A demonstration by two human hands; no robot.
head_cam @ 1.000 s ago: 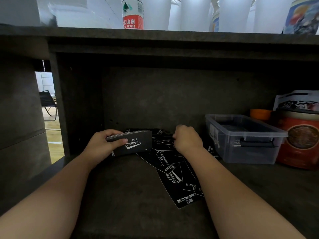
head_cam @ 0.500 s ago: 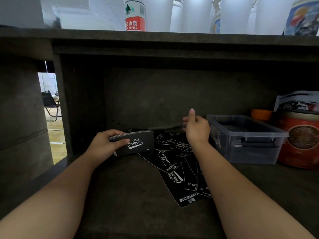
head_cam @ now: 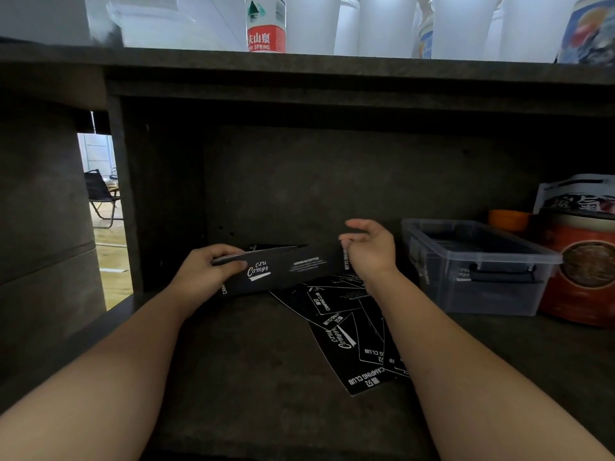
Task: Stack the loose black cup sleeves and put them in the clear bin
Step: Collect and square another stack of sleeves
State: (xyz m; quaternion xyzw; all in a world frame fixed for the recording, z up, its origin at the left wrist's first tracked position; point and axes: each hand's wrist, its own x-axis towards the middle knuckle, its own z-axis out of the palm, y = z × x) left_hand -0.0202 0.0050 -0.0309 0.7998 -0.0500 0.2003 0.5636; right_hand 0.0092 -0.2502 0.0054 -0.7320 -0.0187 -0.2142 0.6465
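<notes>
Mid-stacking: left hand (head_cam: 203,274) clamped on flat black cardboard sleeves (head_cam: 283,269), right hand (head_cam: 369,249) fingers apart; next, gathering loose sleeves (head_cam: 346,344)

Dim shelf interior, overexposed bright top, wide-angle edge distortion, slightly soft

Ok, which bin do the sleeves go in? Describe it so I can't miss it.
Look along the dark lower shelf to its right side. The clear bin stands there, right of the right hand and left of a red tub. It is the only see-through box, lidless, with a dark handle.
</notes>
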